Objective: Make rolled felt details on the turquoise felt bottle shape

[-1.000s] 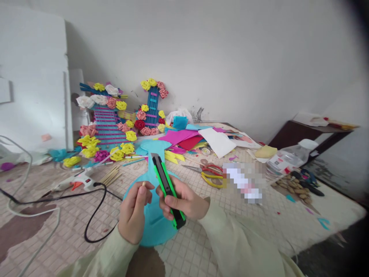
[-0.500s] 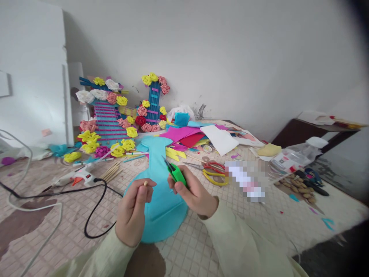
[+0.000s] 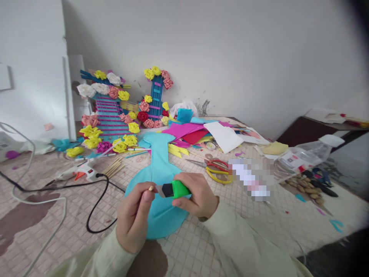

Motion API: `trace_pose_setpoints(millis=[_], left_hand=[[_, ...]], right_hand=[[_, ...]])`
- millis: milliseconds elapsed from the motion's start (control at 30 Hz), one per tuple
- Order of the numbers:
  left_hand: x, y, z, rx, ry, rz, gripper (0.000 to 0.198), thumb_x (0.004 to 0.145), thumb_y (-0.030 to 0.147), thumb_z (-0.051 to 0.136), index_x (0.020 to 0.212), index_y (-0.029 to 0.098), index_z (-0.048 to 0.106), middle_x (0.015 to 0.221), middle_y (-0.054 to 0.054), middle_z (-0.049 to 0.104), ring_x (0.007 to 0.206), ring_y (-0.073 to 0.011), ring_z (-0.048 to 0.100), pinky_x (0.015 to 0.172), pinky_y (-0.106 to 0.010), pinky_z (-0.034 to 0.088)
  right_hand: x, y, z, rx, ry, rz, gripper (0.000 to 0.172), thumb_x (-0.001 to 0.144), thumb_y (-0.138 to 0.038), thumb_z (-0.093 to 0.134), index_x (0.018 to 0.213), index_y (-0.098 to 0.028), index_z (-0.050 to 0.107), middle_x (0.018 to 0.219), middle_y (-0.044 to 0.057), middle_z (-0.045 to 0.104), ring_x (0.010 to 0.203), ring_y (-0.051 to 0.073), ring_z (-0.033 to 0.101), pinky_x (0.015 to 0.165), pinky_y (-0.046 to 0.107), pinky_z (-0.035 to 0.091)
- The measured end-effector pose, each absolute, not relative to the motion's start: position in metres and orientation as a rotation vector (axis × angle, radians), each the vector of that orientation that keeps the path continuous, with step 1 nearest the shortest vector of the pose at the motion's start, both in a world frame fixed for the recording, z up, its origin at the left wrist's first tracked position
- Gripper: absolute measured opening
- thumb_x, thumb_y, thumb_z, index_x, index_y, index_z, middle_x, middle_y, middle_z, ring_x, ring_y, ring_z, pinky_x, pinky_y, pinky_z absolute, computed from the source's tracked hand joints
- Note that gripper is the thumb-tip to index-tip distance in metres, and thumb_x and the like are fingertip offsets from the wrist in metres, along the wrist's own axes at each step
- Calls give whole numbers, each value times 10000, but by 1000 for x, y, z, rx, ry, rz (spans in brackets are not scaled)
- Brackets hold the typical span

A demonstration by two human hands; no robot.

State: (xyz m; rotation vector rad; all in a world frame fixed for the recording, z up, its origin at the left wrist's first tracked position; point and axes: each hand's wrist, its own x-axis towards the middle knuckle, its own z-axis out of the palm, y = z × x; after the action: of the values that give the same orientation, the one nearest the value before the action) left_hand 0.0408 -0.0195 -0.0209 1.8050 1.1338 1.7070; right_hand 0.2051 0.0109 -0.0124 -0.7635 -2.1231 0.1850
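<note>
Pinched between the thumb and forefinger of my left hand (image 3: pixel 135 215) is a wooden stick (image 3: pixel 151 188); only its pale tip shows. My right hand (image 3: pixel 198 195) grips a green utility knife (image 3: pixel 180 189) with a black front. Its blade (image 3: pixel 159 189) points left and lies right by the stick's tip; whether it touches cannot be made out. Under both hands a turquoise guitar-shaped piece (image 3: pixel 160 157) lies flat on the table, its narrow end pointing away from me.
A glue gun (image 3: pixel 86 169) with a black cord and several wooden sticks (image 3: pixel 113 168) lie left. Scissors (image 3: pixel 219 171) and a plastic bottle (image 3: pixel 308 156) lie right. Coloured paper (image 3: pixel 184 130) and flower-covered pieces (image 3: pixel 111 115) are at the back.
My right hand has turned the knife from pointing up and away to pointing left, bringing its blade to the stick. My left hand still holds the stick. The view has shifted slightly.
</note>
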Motion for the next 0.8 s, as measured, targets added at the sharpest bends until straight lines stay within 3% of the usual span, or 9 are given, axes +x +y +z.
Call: trace_pose_setpoints(millis=[200, 800], left_hand=[[43, -22, -17, 1895, 1131, 1661, 188, 868, 230, 368, 803, 193, 540, 675, 16, 556, 566, -108, 487, 503, -219, 371], [40, -21, -18, 2039, 1156, 1602, 237, 878, 196, 327, 776, 183, 541, 578, 20, 513, 486, -106, 464, 437, -228, 352]], right_hand=[[205, 12, -17, -758, -2154, 38, 496, 804, -610, 344, 707, -152, 510, 552, 17, 531, 505, 129, 487, 499, 248, 351], [204, 12, -15, -785, -2107, -29, 503, 790, -612, 367, 676, -149, 526, 508, 17, 537, 470, 121, 495, 475, 238, 364]])
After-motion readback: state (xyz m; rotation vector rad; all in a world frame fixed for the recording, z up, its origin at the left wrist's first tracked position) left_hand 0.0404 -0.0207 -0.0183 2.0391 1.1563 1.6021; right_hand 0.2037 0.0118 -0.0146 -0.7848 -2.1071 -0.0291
